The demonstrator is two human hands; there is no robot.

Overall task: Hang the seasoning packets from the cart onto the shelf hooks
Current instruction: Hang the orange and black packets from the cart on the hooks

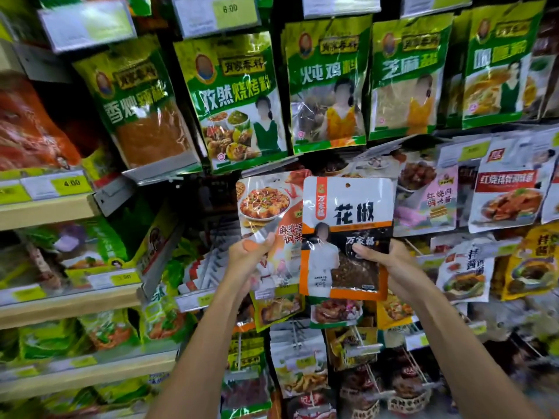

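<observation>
My right hand point(382, 261) grips a white, orange and black peppercorn packet point(348, 213) by its right edge, held upright in front of the shelf. Its hang hole sits near the top middle. My left hand point(251, 247) pinches the lower left edge of a mapo tofu sauce packet point(266, 207), which hangs just left of and partly behind the peppercorn packet. Whether the tofu packet is on a hook I cannot tell. The cart is not in view.
A row of green seasoning packets point(239, 98) hangs above with price tags point(220, 13). More sauce packets point(508, 198) hang to the right and below. Wooden shelves point(45, 210) with bagged goods stand at the left.
</observation>
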